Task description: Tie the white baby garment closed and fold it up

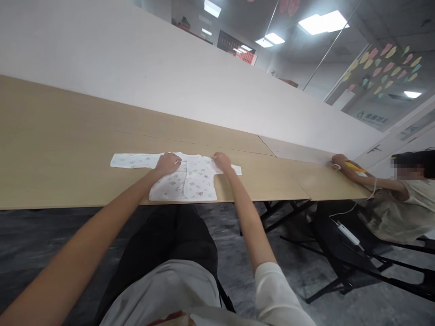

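A small white baby shirt (pixel 200 181) with scattered prints lies front side up on the table, its hem close to the near edge. One long sleeve reaches out to the left; the right sleeve is partly covered by my right hand and wrist. My left hand (pixel 168 163) rests on the shirt near the left shoulder, fingers lying on the cloth. At the right shoulder, my right hand (pixel 222 161) has its fingers closed on the fabric by the top of the sleeve.
The light wood table (pixel 68 136) runs along a white wall (pixel 136 77) with glass above. To the right a person sits with an arm (pixel 353 174) on the table, beside something yellow (pixel 355 167). A white power strip (pixel 348 233) with a cable lies on a black folding chair (pixel 322 235).
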`<control>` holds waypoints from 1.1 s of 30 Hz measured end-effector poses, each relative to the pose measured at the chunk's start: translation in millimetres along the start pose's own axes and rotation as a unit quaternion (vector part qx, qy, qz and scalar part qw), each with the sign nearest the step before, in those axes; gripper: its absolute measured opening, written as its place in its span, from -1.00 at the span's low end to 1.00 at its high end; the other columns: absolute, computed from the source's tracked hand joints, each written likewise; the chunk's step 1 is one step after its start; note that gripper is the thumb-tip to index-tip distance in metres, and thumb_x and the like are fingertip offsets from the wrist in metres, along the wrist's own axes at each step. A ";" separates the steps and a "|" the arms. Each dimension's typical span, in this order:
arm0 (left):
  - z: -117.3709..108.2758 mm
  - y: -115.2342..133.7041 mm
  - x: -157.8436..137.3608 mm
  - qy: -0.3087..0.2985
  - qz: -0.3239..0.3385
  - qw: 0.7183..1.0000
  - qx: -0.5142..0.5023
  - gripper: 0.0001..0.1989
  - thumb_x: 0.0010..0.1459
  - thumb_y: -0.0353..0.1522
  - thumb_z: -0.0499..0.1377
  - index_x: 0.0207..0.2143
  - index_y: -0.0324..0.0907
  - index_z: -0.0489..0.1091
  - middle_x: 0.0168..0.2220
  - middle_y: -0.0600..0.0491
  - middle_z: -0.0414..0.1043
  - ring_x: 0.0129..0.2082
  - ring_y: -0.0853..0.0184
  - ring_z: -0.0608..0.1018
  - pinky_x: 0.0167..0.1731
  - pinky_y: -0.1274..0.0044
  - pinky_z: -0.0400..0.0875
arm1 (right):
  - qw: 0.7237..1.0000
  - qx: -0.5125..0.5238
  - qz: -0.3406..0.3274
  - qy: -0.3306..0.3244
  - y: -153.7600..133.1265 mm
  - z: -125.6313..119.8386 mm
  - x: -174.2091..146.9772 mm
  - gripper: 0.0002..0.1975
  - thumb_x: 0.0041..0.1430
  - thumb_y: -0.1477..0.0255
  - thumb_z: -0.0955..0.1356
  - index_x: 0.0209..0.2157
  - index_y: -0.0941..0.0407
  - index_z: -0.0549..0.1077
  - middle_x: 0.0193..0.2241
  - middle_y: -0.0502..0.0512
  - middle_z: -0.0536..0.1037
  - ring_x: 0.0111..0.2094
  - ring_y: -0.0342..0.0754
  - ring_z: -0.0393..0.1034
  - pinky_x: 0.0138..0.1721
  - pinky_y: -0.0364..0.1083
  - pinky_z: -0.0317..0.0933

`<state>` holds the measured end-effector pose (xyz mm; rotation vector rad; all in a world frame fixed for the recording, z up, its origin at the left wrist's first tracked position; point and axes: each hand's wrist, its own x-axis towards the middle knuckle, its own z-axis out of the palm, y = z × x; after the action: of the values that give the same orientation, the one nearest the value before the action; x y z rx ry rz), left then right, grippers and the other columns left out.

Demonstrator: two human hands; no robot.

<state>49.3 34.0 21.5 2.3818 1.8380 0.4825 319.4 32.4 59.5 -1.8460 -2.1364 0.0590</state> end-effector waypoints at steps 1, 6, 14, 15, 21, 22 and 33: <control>3.3 8.3 3.0 0.011 -0.016 1.000 -0.019 -0.61 0.22 -0.32 0.03 -0.05 -0.13 0.59 0.07 -0.09 0.52 0.09 0.05 0.47 0.09 0.32 0.34 | 0.999 0.036 -0.027 -0.006 -19.5 12.7 3.1 -0.73 0.26 0.57 0.30 -0.03 0.15 0.50 -0.02 0.20 0.58 0.01 -0.01 0.45 0.04 -0.12 0.26; 19.4 32.1 3.5 0.027 -0.079 0.995 -0.055 -0.56 0.26 -0.26 -0.01 0.00 -0.12 0.58 0.00 -0.14 0.56 -0.02 0.05 0.53 -0.03 0.36 0.39 | 0.988 0.155 -0.012 0.000 -89.7 67.6 12.3 -0.75 0.30 0.54 0.29 -0.08 0.17 0.56 -0.09 0.18 0.62 -0.05 -0.01 0.48 0.01 -0.12 0.29; 27.3 24.1 9.6 0.056 -0.089 0.990 -0.091 -0.60 0.19 -0.13 0.10 -0.06 -0.04 0.61 -0.06 -0.10 0.59 -0.07 0.02 0.55 -0.09 0.33 0.38 | 0.980 0.190 0.032 0.058 -96.2 86.6 9.1 -0.71 0.29 0.63 0.24 -0.14 0.19 0.58 -0.05 0.25 0.56 -0.02 0.02 0.46 0.09 -0.07 0.26; 27.9 24.1 12.4 0.050 -0.106 0.988 -0.102 -0.62 0.16 -0.13 0.13 -0.09 -0.03 0.62 -0.09 -0.08 0.61 -0.09 0.03 0.56 -0.10 0.33 0.38 | 0.979 0.190 0.034 0.061 -95.6 86.2 9.2 -0.71 0.27 0.64 0.24 -0.15 0.19 0.58 -0.06 0.25 0.56 -0.02 0.01 0.46 0.10 -0.08 0.26; 30.6 30.2 18.8 0.062 -0.157 0.975 -0.143 -0.69 0.09 -0.09 0.21 -0.24 -0.01 0.65 -0.20 -0.04 0.64 -0.16 0.06 0.58 -0.10 0.30 0.37 | 0.969 0.231 0.046 0.069 -92.6 85.8 10.1 -0.72 0.19 0.67 0.27 -0.23 0.15 0.59 -0.16 0.16 0.62 -0.05 -0.01 0.49 0.11 -0.09 0.27; 30.6 31.5 17.6 0.068 -0.161 0.974 -0.144 -0.69 0.10 -0.10 0.21 -0.23 -0.02 0.65 -0.19 -0.04 0.64 -0.15 0.06 0.58 -0.08 0.30 0.37 | 0.967 0.241 0.049 0.069 -91.9 86.4 10.3 -0.73 0.19 0.66 0.28 -0.24 0.14 0.58 -0.18 0.14 0.62 -0.06 -0.02 0.50 0.10 -0.10 0.28; 26.6 35.2 5.5 0.086 -0.142 0.976 -0.138 -0.67 0.18 -0.22 0.12 -0.14 -0.07 0.63 -0.07 -0.06 0.60 -0.03 0.02 0.54 -0.05 0.32 0.35 | 0.938 0.325 0.084 0.090 -89.5 87.2 7.2 -0.86 0.12 0.61 0.30 -0.33 0.09 0.41 -0.33 0.00 0.57 -0.24 -0.12 0.48 -0.10 -0.17 0.32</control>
<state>91.2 32.9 6.8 1.9129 1.9865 0.8695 209.9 39.6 -0.8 -1.5478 -1.5634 0.5436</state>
